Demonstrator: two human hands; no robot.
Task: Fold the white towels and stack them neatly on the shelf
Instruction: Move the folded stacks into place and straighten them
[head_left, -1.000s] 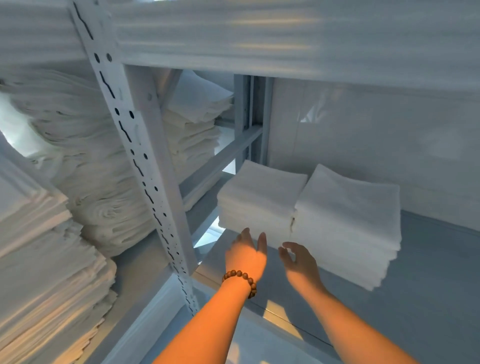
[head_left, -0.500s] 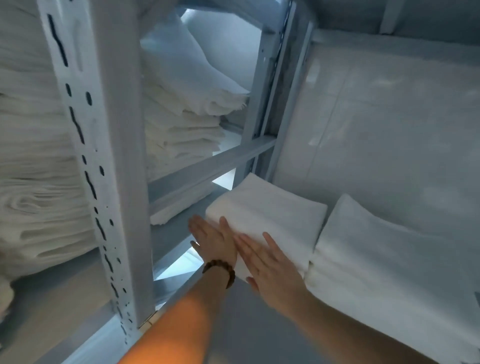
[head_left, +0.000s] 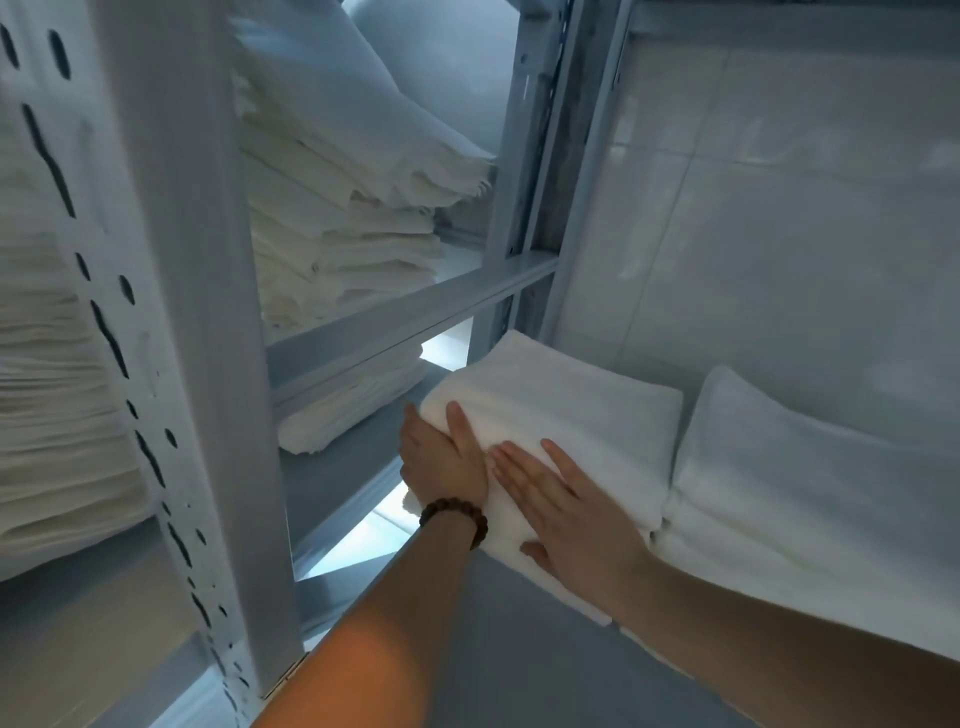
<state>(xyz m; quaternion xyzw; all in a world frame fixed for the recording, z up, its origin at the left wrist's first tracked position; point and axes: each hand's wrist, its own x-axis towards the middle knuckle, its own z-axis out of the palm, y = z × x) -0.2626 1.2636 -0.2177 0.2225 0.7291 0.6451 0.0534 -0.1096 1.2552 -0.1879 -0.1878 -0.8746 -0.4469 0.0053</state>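
White towels sit folded in a stack (head_left: 571, 415) at the left end of the grey shelf (head_left: 519, 649), just beside a second folded stack (head_left: 805, 493). The left hand (head_left: 441, 462), with a bead bracelet (head_left: 454, 514) on the wrist, presses against the stack's near left corner, its thumb (head_left: 460, 426) straight on top. The right hand (head_left: 566, 509) lies flat on the stack's front, fingers (head_left: 556, 460) straight and slightly spread. Beyond the perforated upright (head_left: 171, 312), more linen piles (head_left: 337, 208) fill the neighbouring shelves.

White towels (head_left: 561, 415), grey shelf (head_left: 519, 649)
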